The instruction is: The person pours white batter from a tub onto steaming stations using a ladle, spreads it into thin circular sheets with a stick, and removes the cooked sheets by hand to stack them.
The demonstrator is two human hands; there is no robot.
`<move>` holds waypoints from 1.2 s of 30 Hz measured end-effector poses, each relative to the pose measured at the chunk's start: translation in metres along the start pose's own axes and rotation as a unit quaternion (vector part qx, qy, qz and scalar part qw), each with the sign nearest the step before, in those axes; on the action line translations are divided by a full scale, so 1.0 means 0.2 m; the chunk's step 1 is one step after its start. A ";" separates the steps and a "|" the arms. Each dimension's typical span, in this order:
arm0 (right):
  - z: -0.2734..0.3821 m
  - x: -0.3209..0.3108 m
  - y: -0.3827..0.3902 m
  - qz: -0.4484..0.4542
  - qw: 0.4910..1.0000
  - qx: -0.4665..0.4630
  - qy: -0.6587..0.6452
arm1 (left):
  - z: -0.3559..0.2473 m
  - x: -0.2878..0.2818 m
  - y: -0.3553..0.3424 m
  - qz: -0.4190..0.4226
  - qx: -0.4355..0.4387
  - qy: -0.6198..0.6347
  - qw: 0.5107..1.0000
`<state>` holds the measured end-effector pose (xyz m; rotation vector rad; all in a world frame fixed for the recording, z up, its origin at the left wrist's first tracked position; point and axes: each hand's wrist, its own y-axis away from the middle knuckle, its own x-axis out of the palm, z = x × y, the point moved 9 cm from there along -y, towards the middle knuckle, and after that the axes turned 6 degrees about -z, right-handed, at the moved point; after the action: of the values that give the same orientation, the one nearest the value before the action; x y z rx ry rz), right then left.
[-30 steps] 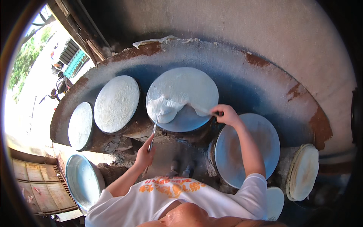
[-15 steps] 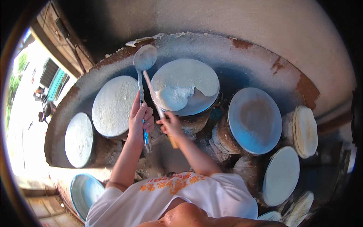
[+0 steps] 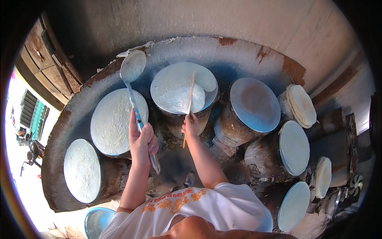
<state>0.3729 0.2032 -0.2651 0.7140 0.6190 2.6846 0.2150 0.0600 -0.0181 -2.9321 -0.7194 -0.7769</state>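
Note:
My left hand [image 3: 142,141] is closed around the handle of a ladle [image 3: 133,65], whose batter-coated bowl points up beyond the second griddle from the left. In my right hand [image 3: 191,125] is a thin wooden stick [image 3: 191,93], pointing away from me across the middle round griddle [image 3: 208,104]. White batter [image 3: 169,89] covers most of that griddle. A wetter, shinier patch of batter lies around the stick at the near right. Whether the stick touches the griddle or only the batter I cannot tell.
Batter sheets lie on two griddles at left [image 3: 117,123], [image 3: 81,171]. Right of the middle stands a bare griddle [image 3: 254,105], then stacked flatbreads [image 3: 301,105] and more coated griddles [image 3: 294,149]. A curved wall [image 3: 191,46] runs behind. At lower left is a blue basin [image 3: 97,223].
The stick has swung from the left side of the middle griddle to its right side. Batter now covers more of the bare near-right area. The ladle remains held up; the whole view has shifted.

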 end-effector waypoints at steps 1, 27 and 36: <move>0.03 0.00 -0.02 -0.007 1.000 0.003 0.000 | 0.02 0.00 0.00 0.000 -0.007 -0.002 1.000; 0.78 -0.79 -0.37 0.158 0.872 -0.074 0.457 | 0.58 0.68 -0.33 0.033 -0.099 -0.137 0.985; 1.13 -0.75 -0.49 0.020 0.732 -0.347 0.586 | 0.73 0.90 -0.48 0.120 -0.385 0.311 0.861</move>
<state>0.6322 0.3042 -0.1942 -1.2558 -0.2583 2.7596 0.3779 0.2431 -0.0689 -2.8798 0.0511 -2.2379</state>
